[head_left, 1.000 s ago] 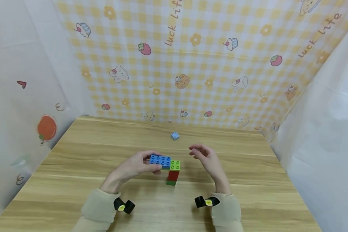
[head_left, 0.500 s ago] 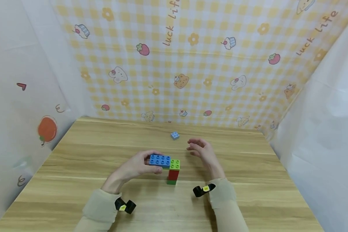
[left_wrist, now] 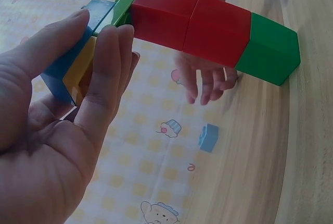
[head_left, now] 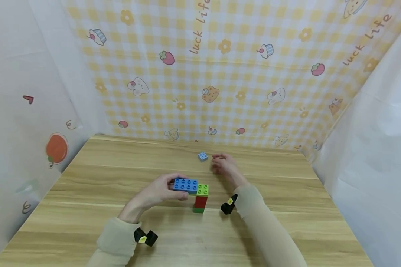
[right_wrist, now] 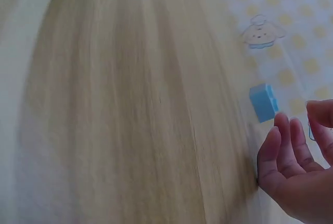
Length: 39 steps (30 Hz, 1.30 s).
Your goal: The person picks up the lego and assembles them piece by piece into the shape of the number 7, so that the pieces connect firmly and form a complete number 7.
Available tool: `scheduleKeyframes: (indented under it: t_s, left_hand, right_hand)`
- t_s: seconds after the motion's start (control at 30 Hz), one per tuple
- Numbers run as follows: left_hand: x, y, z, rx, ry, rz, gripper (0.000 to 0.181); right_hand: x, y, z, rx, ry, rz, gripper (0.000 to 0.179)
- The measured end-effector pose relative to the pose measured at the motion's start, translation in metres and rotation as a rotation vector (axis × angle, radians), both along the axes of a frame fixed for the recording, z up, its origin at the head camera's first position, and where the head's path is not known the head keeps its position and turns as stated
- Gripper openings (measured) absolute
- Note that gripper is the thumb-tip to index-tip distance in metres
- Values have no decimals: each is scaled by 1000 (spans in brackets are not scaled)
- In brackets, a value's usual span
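Note:
My left hand [head_left: 160, 191] grips the left end of a toy brick build, with thumb and fingers around its blue brick [head_left: 185, 185] and a yellow brick [left_wrist: 78, 73] beneath. A lime-green brick [head_left: 202, 190] joins the blue one to a column of two red bricks [left_wrist: 190, 23] ending in a green brick [left_wrist: 270, 49]. At the back of the table lies a small light blue brick [head_left: 202, 157], studs up. Just right of it is my right hand [head_left: 226, 167], fingers loosely bent and holding nothing; the right wrist view shows its fingertips close to that brick [right_wrist: 264, 102].
The wooden table [head_left: 120, 159] meets a yellow checked cloth [head_left: 187, 74] behind the light blue brick. White sheets [head_left: 374, 148] hang at both sides. Each wrist bears a black camera [head_left: 228, 204].
My right hand has moved forward and slightly left across the table, towards the light blue brick. The left hand and the build have stayed nearly still.

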<state>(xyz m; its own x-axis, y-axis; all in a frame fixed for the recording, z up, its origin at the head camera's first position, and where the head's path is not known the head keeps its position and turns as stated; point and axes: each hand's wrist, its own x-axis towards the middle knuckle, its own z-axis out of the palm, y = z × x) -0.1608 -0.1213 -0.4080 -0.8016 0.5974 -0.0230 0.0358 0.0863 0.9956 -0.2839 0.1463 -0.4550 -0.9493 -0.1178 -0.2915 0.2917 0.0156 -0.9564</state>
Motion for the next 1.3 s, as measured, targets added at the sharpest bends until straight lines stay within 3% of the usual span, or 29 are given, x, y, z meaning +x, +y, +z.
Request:
scheduleKeyframes:
  t_s: [0.33, 0.5, 0.8, 1.17, 1.3]
  left_hand:
    - [0, 0, 2, -3, -3, 0, 52]
    - [1, 3, 2, -15, -2, -3, 51]
    - [1, 6, 4, -12, 4, -3, 51]
    - [1, 3, 3, -5, -10, 0, 51]
    - [1, 1, 3, -14, -3, 5, 52]
  right_hand:
    - [-23, -21, 1, 310, 134, 134, 30]
    - [-29, -25, -2, 443, 131, 148, 31]
    - [-38, -29, -6, 551, 157, 184, 35]
    - [-39, -30, -1, 652, 224, 274, 31]
    - [-36, -28, 5, 644, 239, 319, 32]
